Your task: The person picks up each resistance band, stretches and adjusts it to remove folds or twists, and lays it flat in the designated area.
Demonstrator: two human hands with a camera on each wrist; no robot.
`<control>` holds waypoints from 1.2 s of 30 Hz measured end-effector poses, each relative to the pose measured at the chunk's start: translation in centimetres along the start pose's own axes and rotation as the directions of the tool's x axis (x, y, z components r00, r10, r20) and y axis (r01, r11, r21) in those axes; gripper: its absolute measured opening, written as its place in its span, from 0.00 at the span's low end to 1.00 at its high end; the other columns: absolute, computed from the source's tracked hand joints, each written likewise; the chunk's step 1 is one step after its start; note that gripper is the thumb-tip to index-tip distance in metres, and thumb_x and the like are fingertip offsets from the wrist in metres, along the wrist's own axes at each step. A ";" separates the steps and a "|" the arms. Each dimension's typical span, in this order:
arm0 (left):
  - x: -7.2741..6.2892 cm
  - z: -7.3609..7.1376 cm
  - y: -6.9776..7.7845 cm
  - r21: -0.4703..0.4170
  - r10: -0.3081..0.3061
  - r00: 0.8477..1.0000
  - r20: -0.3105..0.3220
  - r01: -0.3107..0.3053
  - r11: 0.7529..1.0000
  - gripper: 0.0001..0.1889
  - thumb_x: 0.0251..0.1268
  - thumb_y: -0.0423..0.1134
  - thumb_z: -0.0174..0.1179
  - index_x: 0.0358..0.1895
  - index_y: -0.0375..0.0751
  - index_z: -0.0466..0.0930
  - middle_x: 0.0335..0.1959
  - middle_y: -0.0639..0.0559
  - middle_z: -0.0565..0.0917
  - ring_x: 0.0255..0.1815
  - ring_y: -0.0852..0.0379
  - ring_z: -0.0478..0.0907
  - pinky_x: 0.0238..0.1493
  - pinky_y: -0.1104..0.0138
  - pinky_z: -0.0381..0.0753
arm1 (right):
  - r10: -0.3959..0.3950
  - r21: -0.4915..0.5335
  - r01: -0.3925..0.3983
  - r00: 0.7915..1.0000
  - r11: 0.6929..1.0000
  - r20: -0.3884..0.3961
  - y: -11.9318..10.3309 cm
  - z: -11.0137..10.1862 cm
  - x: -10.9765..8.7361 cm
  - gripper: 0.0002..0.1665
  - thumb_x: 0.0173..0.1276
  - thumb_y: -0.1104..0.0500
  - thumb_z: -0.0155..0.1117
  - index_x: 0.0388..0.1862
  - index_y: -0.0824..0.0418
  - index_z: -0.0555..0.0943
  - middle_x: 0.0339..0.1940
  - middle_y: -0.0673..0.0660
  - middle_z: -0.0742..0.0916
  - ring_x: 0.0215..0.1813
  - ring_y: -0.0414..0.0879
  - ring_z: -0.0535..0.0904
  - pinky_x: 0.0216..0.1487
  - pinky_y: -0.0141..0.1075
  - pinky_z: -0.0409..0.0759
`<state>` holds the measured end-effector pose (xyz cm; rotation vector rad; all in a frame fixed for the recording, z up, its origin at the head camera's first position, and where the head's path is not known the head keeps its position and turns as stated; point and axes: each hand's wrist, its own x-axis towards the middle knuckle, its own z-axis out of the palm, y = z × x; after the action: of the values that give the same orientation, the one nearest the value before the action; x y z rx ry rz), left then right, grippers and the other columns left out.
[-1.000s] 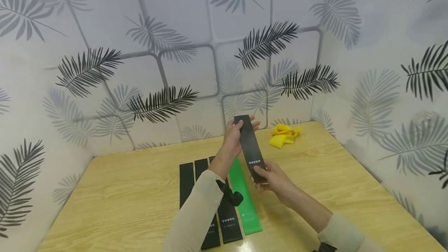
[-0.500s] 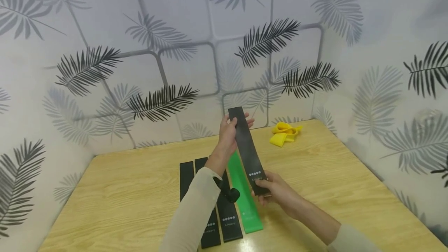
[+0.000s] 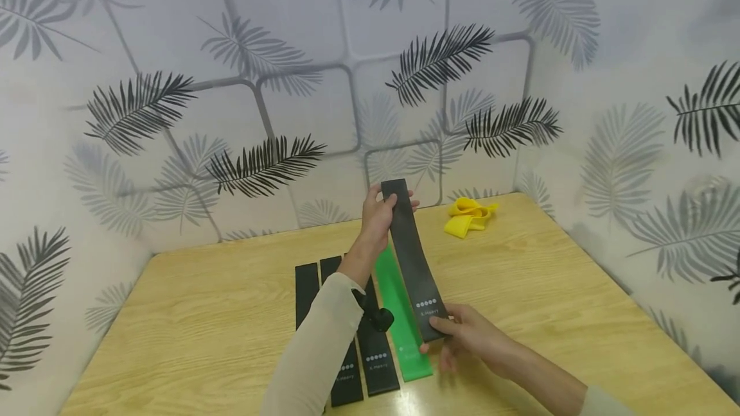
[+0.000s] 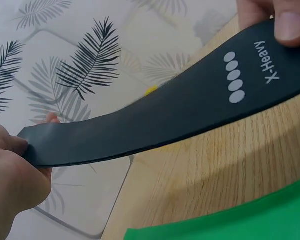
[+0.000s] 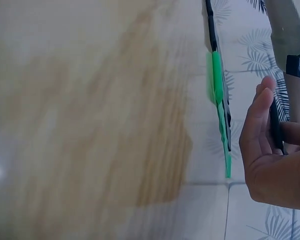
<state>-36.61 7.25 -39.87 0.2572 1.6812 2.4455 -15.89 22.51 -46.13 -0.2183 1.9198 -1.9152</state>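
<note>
Head view is showing a pale wall [image 3: 324, 108] patterned with grey and black leaves, rising behind the far edge of a yellowish, wood-grained desk [image 3: 220, 313]. Above the middle of the desk, a long, flat, matte black band [image 3: 412, 255] is slanting from the far edge down toward the near one. Beside and partly below it, three flat black strips [image 3: 378, 345] and a smooth green strip [image 3: 413, 364] are lying in a row, running toward the near edge. The left hand [image 3: 378, 214] is pinching the band's far end, thumb on its face; the right hand [image 3: 476, 336] is pinching the near end between thumb and fingers, and is now sitting closer to the desk's near edge than half a second ago. Toward the far right corner, a loosely folded yellow band [image 3: 468, 218] is resting. White dots [image 3: 426, 304] are marking the held band, with smaller "X-Heavy" lettering [image 4: 266, 62] beside them.
</note>
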 end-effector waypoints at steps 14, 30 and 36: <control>0.3 -0.5 -1.6 0.266 0.019 1.000 -0.024 -0.012 0.964 0.14 0.82 0.33 0.53 0.64 0.46 0.76 0.53 0.39 0.88 0.45 0.48 0.90 0.50 0.60 0.84 | 0.033 -0.033 -0.033 0.999 0.999 -0.022 0.3 -0.9 -2.3 0.18 0.81 0.57 0.55 0.54 0.73 0.77 0.35 0.60 0.90 0.24 0.43 0.84 0.24 0.32 0.81; 0.8 -2.0 -4.4 0.643 0.108 0.992 -0.064 -0.042 0.765 0.11 0.68 0.34 0.71 0.52 0.42 0.87 0.45 0.45 0.86 0.45 0.49 0.82 0.46 0.59 0.84 | 0.143 -0.069 -0.147 0.988 0.987 -0.061 1.6 -1.7 -3.7 0.16 0.80 0.55 0.59 0.47 0.69 0.81 0.28 0.55 0.90 0.19 0.40 0.84 0.19 0.27 0.79; 1.0 -2.6 -6.0 0.748 0.135 0.991 -0.019 -0.076 0.659 0.11 0.66 0.35 0.72 0.50 0.42 0.88 0.46 0.45 0.88 0.49 0.46 0.83 0.49 0.54 0.84 | 0.183 -0.065 -0.185 0.982 0.981 -0.038 2.3 -1.7 -3.8 0.16 0.80 0.56 0.59 0.47 0.69 0.81 0.27 0.55 0.90 0.19 0.39 0.84 0.18 0.26 0.78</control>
<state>-37.94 7.28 -46.35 0.3662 2.7031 1.6721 -12.72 25.65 -47.71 -0.0283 1.9546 -1.7449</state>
